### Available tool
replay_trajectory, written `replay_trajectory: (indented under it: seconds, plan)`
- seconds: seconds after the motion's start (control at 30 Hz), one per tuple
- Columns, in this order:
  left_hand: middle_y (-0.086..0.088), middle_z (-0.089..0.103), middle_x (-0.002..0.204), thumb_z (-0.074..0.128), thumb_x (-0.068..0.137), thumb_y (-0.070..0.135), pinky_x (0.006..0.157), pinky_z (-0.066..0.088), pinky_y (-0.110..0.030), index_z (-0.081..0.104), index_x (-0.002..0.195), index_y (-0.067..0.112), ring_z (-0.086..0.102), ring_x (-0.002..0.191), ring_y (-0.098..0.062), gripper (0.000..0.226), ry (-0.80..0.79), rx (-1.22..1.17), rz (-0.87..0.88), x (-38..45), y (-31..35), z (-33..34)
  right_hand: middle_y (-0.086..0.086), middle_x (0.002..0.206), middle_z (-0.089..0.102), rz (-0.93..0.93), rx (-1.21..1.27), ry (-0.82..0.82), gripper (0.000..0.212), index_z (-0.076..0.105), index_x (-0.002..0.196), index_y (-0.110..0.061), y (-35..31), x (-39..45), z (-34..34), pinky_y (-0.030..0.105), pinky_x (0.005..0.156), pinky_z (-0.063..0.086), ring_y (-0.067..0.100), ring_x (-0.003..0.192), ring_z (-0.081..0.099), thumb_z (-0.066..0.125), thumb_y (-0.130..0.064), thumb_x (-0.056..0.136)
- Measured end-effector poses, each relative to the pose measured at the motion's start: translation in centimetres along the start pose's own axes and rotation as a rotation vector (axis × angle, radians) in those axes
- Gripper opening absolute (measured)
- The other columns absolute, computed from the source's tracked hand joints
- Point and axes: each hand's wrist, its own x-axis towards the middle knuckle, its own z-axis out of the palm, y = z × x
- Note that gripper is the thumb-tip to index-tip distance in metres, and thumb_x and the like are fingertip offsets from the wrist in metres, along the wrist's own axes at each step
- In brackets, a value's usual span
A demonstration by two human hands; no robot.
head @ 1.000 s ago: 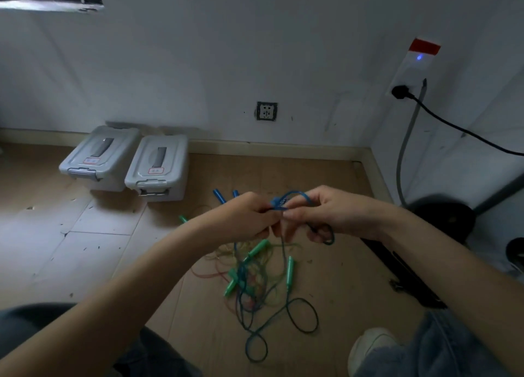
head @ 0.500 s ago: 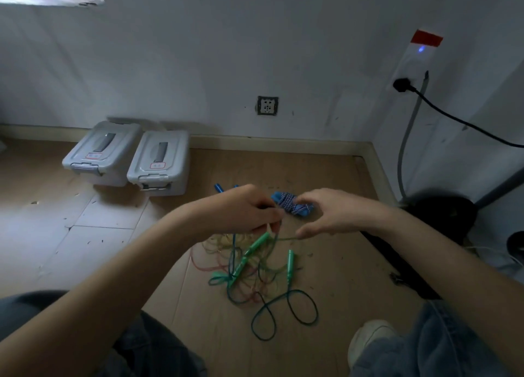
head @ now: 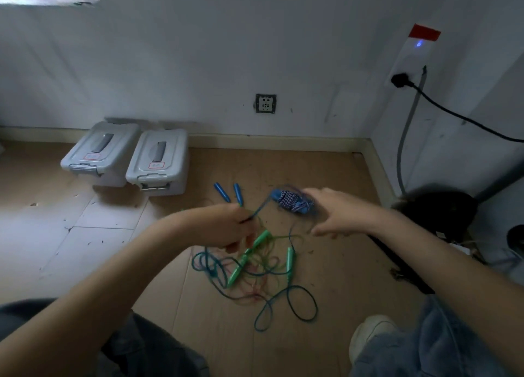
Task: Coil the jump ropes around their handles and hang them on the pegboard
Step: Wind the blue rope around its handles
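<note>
In the right hand (head: 337,215) grip sits the coiled blue rope bundle (head: 292,202).

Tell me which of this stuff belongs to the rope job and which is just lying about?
Job: blue bundle in right hand; rope end in left hand; green handles; blue handles; rope tangle.
Lying about: two bins; socket; black cable; shoe.

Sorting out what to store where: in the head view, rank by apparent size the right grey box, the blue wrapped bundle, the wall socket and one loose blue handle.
1. Right grey box
2. Blue bundle
3. Wall socket and loose blue handle: look alike, and the socket is farther, so unranked.
</note>
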Motion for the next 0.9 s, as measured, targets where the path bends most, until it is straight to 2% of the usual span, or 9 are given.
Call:
replay_trajectory:
  seconds: [0.1, 0.2, 0.3, 0.43, 0.57, 0.63, 0.7, 0.8, 0.9]
  plan:
    - [0.011, 0.048, 0.041, 0.036, 0.098, 0.025, 0.042, 0.034, -0.012, 0.057, 0.069, 0.017, 0.039, 0.037, -0.002, 0.037, -0.034, -0.155, 0.163, 0.5, 1.6, -0.1, -0.013, 0.145, 0.03, -0.299, 0.223, -0.08, 0.087, 0.02, 0.145, -0.033, -2.8, -0.7, 0.8, 0.02, 0.102, 0.035, 0.007, 0.127, 0.039, 0.074, -0.028, 0.076]
    - [0.014, 0.047, 0.037, 0.039, 0.097, 0.028, 0.038, 0.031, -0.009, 0.057, 0.068, 0.017, 0.037, 0.034, 0.002, 0.035, 0.02, -0.267, 0.128, 1.4, 1.6, -0.2, -0.003, 0.093, 0.066, -0.32, 0.449, -0.251, 0.024, 0.058, 0.114, -0.012, -3.9, -1.3, 0.2, 0.018, 0.062, 0.049, 0.012, 0.074, 0.062, 0.057, -0.018, 0.09]
    - [0.011, 0.055, 0.045, 0.039, 0.096, 0.03, 0.045, 0.038, -0.012, 0.057, 0.07, 0.015, 0.045, 0.04, 0.0, 0.035, 0.023, -0.373, 0.062, 1.5, -0.1, -0.5, 0.007, 0.057, 0.057, -0.141, 0.512, 0.065, 0.026, 0.064, 0.089, 0.005, -2.8, -0.7, -0.8, 0.013, 0.041, 0.038, 0.01, 0.043, 0.048, 0.044, -0.01, 0.096]
    - [0.006, 0.062, 0.052, 0.03, 0.1, 0.019, 0.051, 0.043, -0.015, 0.053, 0.07, 0.01, 0.054, 0.045, -0.002, 0.039, -0.243, -0.298, -0.058, 1.6, -1.3, 1.6, 0.004, 0.047, 0.053, 0.098, 0.588, 0.389, 0.033, 0.059, 0.068, -0.003, -0.1, 0.6, -1.4, 0.012, 0.032, 0.032, 0.002, 0.028, 0.041, 0.042, -0.006, 0.096]
    - [0.003, 0.068, 0.06, 0.032, 0.1, 0.023, 0.055, 0.049, -0.016, 0.055, 0.079, 0.013, 0.063, 0.054, -0.006, 0.033, -0.215, -0.469, -0.095, 1.9, -1.3, 2.0, 0.01, 0.086, 0.068, 0.25, 0.141, -0.013, 0.019, 0.061, 0.101, -0.004, 1.6, 0.8, 0.6, 0.02, 0.053, 0.049, 0.015, 0.063, 0.061, 0.048, -0.017, 0.095]
    - [0.003, 0.07, 0.064, 0.034, 0.099, 0.025, 0.056, 0.051, -0.018, 0.058, 0.082, 0.016, 0.065, 0.059, -0.007, 0.03, -0.132, -0.545, -0.034, 2.0, -1.1, 1.6, 0.008, 0.135, 0.048, 0.14, -0.065, -0.122, 0.057, 0.037, 0.138, -0.013, 1.7, 0.5, 1.7, 0.028, 0.089, 0.047, 0.021, 0.11, 0.055, 0.061, -0.023, 0.087]
    - [0.004, 0.07, 0.066, 0.035, 0.099, 0.026, 0.054, 0.049, -0.017, 0.06, 0.084, 0.018, 0.065, 0.059, -0.008, 0.03, -0.115, -0.552, 0.045, 2.0, -0.6, 1.8, -0.007, 0.152, 0.023, -0.11, 0.089, -0.131, 0.085, 0.017, 0.147, -0.026, 0.3, 0.0, 1.8, 0.019, 0.102, 0.029, 0.015, 0.132, 0.034, 0.07, -0.027, 0.08]
    - [0.004, 0.069, 0.067, 0.038, 0.098, 0.026, 0.057, 0.05, -0.019, 0.063, 0.086, 0.019, 0.062, 0.059, -0.008, 0.028, -0.074, -0.603, 0.099, 2.0, 0.1, 2.1, -0.017, 0.108, 0.06, -0.328, 0.463, -0.267, 0.041, 0.051, 0.118, -0.032, -2.1, -0.5, 1.5, 0.013, 0.076, 0.048, 0.007, 0.098, 0.06, 0.067, -0.018, 0.083]
    - [0.005, 0.069, 0.068, 0.039, 0.098, 0.022, 0.062, 0.05, -0.02, 0.064, 0.088, 0.012, 0.062, 0.062, -0.005, 0.028, 0.018, -0.65, 0.128, 1.8, -0.2, 1.6, -0.004, 0.068, 0.063, -0.359, 0.511, -0.199, 0.005, 0.062, 0.086, -0.017, -2.8, -1.2, 0.1, 0.016, 0.051, 0.042, 0.003, 0.057, 0.057, 0.058, -0.017, 0.089]
